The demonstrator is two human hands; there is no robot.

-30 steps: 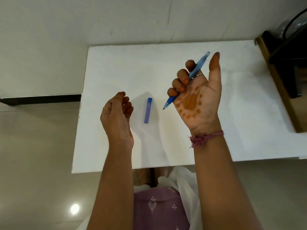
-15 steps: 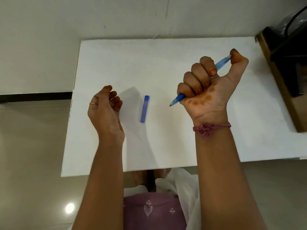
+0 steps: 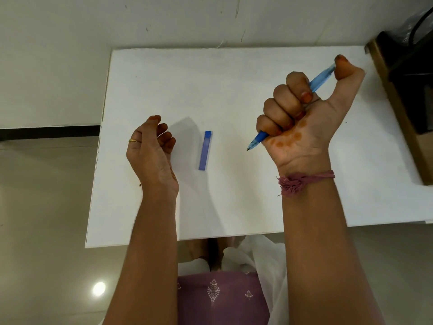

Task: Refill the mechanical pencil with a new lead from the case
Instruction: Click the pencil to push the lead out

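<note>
My right hand [image 3: 302, 118] is raised above the white table [image 3: 234, 85], fist wrapped around a blue mechanical pencil [image 3: 322, 80]. The thumb presses on the pencil's top end and the tip points down-left. A slim blue lead case [image 3: 205, 150] lies flat on the table between my hands, its long side running away from me. My left hand [image 3: 152, 151] hovers to the left of the case with its fingers loosely curled and nothing in them.
A brown wooden piece of furniture with dark items [image 3: 407, 90] stands against the table's right edge. A white wall [image 3: 187, 19] runs behind the table. Tiled floor [image 3: 42, 207] lies to the left, and my lap is under the near edge.
My right hand has closed from an open palm into a fist around the pencil, with the thumb now on its top end. The left hand has stayed beside the case.
</note>
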